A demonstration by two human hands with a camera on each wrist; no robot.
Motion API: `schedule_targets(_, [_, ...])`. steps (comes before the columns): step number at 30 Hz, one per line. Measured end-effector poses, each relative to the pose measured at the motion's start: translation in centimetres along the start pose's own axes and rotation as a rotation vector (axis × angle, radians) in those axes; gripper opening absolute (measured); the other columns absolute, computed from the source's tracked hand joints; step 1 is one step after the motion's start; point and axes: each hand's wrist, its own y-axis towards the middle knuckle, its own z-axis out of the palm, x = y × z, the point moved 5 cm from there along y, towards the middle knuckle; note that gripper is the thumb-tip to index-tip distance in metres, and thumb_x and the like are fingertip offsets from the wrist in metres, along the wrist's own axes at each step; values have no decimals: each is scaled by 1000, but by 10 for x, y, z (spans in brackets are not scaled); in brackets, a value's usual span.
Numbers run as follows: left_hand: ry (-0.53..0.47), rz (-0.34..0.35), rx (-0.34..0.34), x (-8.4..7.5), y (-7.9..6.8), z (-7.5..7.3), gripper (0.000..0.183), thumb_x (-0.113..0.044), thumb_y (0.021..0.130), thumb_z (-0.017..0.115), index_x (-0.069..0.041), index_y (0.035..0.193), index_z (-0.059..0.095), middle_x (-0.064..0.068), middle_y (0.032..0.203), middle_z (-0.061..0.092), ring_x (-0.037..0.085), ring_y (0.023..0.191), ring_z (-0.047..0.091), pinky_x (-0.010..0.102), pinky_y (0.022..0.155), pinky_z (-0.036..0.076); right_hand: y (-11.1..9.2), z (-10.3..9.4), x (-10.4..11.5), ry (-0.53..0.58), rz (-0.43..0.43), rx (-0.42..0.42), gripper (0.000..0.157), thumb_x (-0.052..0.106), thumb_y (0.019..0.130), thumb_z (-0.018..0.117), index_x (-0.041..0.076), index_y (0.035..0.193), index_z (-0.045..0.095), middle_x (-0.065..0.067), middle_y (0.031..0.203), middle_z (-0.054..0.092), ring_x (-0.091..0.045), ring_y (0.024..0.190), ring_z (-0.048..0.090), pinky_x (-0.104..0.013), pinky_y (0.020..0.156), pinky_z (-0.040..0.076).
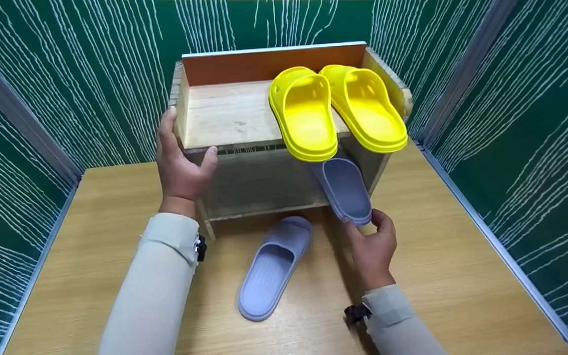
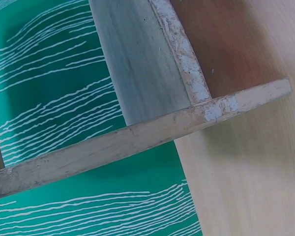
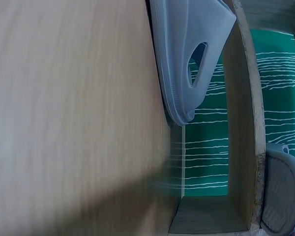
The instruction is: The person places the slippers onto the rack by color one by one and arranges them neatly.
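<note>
In the head view my left hand (image 1: 180, 162) grips the left end of a two-tier wooden shoe rack (image 1: 234, 116), thumb at the top board's front edge. With thumb and fingers my right hand (image 1: 375, 249) pinches the heel of a grey slipper (image 1: 348, 190), whose front part lies over the rack's lower shelf at the right. A second grey slipper (image 1: 269, 276) rests on the table in front of the rack, toe pointing toward it. On the right half of the top shelf sit two yellow clogs (image 1: 311, 123), heels overhanging the front edge.
The rack stands on a wood-grain table (image 1: 126, 197). Green walls (image 1: 116, 74) with white streaks close in at the back and both sides. In the left wrist view the rack's side panel (image 2: 152, 125) shows.
</note>
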Motion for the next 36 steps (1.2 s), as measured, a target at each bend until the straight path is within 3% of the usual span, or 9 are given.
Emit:
schedule_targets(19, [3,18,21,-6,1,3,88,-37,81,73,-15,156,32,14,161,44,24,145,47,37,122,39,13,4,1,-14,-38,17,67,19,85,87,-8,137,55,-24,130,58,-38,125,53,-55,113,41])
schedule_targets(24, [11,19,28,-5,2,1,89,-37,81,73,-16,157,32,14,161,44,24,145,47,39,123,39,12,-1,5,-21,-21,30,73,21,86,87,-8,143,52,-25,140,55,-38,132,50,-56,117,39])
schedule_targets(31, [12,10,44,-4,1,-2,90,-37,82,75,-18,157,30,13,161,42,24,145,46,39,122,39,17,-14,15,-12,-77,14,67,17,89,84,-9,141,53,-24,140,57,-37,131,52,-49,121,38])
schedule_targets(36, [17,-27,72,-3,2,-4,92,-38,81,77,-21,159,30,11,163,40,23,146,45,39,122,39,17,-28,22,14,-71,35,65,20,93,82,-6,143,51,-22,144,55,-35,136,51,-49,124,36])
